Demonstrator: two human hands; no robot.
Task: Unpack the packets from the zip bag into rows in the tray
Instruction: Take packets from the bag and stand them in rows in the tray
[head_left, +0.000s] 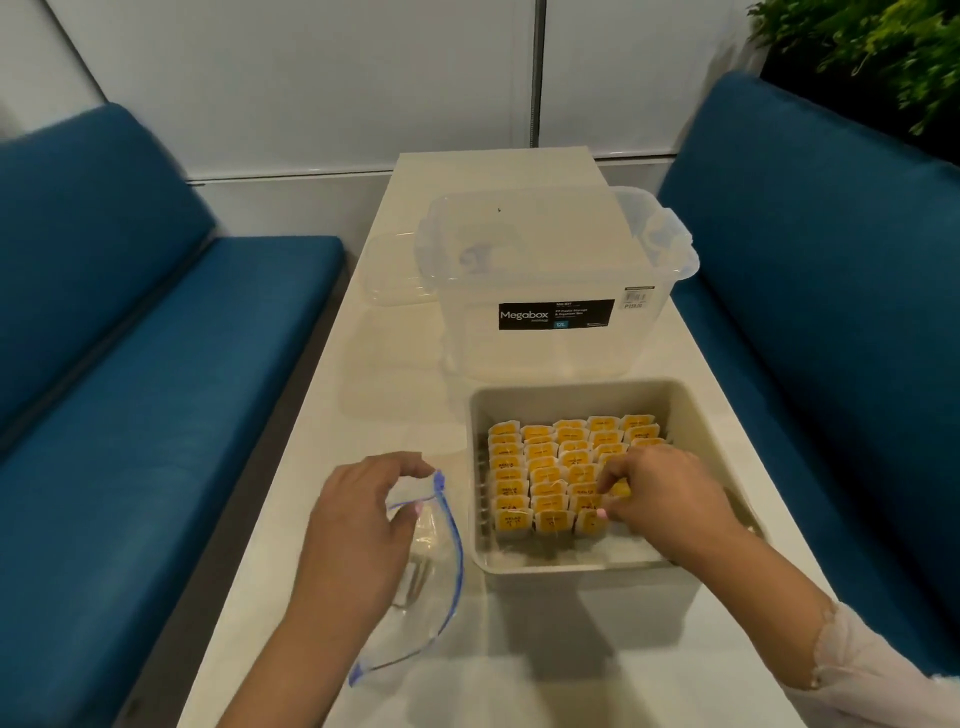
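Your right hand (670, 499) pinches a packet (620, 488) in the tray (571, 564); your left hand (358, 525) grips the zip bag (431, 582) alongside, to the tray's left.

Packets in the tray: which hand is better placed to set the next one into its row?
Probably right. The right hand is already inside the tray, fingers among the packets. The left hand holds the zip bag open.

L hand (358, 519) left of the tray (480, 551), fingers curled, pinching zip bag (431, 561) mouth. R hand (660, 499) over tray, fingertips down among packets (550, 467).
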